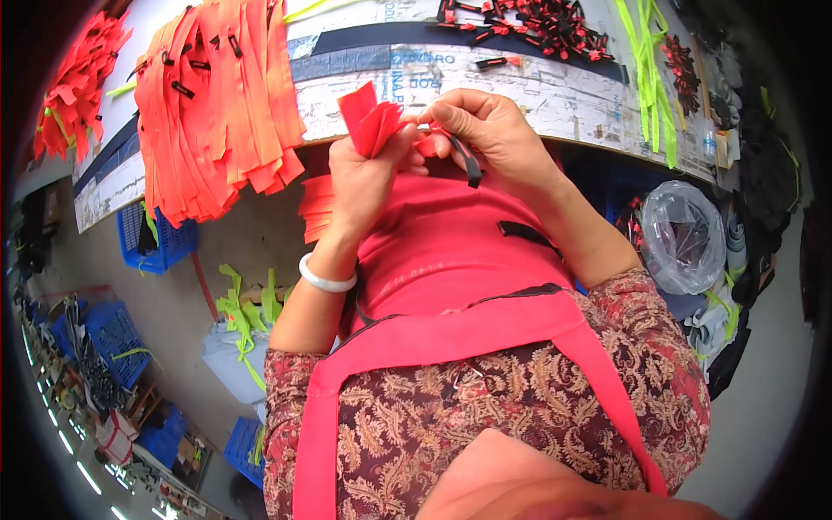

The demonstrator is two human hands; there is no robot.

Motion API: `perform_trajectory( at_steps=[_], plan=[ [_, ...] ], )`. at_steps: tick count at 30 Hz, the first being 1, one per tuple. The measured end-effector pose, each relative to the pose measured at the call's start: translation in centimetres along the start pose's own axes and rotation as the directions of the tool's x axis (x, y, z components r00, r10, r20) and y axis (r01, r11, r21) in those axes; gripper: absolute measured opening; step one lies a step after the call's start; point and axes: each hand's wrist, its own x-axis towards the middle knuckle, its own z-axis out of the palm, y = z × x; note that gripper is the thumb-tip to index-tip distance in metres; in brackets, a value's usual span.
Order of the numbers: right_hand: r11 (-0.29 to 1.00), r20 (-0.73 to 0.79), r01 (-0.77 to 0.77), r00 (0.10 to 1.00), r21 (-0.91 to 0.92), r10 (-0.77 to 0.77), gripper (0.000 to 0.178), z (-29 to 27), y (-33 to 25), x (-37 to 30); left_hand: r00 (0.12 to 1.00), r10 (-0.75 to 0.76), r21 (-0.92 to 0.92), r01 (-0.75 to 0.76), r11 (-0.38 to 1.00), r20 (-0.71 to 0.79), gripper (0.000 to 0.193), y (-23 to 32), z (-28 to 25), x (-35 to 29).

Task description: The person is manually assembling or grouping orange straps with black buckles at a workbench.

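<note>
Just in front of the table's near edge, my left hand (368,173) is closed around a folded orange-red fabric strip (368,120), whose ends stick up above the fist. My right hand (503,134) pinches a small black-and-red tab (469,163) between thumb and fingers, its black end pointing down. Both sets of fingertips nearly meet, and a bit of the red fabric shows between them. Exactly how strip and tab join is hidden by the fingers. More orange-red cloth (317,208) hangs beside my left wrist.
Long orange strips with black tabs (221,113) drape over the table edge at left. A heap of black-and-red tabs (563,26) lies at the back of the white table (355,78). Yellow-green straps (652,87) hang at right, above a clear plastic bag (683,238). Blue baskets (156,238) stand left.
</note>
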Motion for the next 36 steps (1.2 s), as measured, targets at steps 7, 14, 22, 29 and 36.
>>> perform_trajectory(
  at_steps=[7, 14, 22, 29, 36],
  plan=[
    [0.994, 0.051, -0.101, 0.993, -0.032, 0.102, 0.021, 1.9, -0.3, -0.8, 0.989, 0.146, 0.133, -0.144, 0.981, -0.006, 0.012, -0.6, -0.8, -0.3],
    [0.987, 0.027, -0.015, 0.999, -0.158, 0.019, 0.016, 1.1, 0.6, -0.1, 0.997, 0.081, 0.049, -0.080, 0.996, -0.016, 0.012, 0.1, -0.8, -0.6],
    [0.975, -0.013, -0.042, 0.999, -0.219, 0.040, 0.019, 0.6, 1.3, 0.3, 0.997, 0.067, 0.051, -0.065, 0.997, -0.035, 0.013, -1.1, -1.0, -0.7],
    [0.991, 0.028, -0.111, 0.994, 0.075, 0.109, 0.019, -0.2, 2.3, 0.9, 0.997, 0.058, 0.116, -0.063, 0.991, 0.046, 0.011, -0.6, -1.5, -0.5],
    [0.974, 0.075, -0.150, 0.987, 0.170, 0.139, 0.023, 0.5, 2.5, 0.9, 0.975, 0.174, 0.219, -0.202, 0.955, 0.138, 0.010, -0.8, -1.9, 0.0]
  ],
)
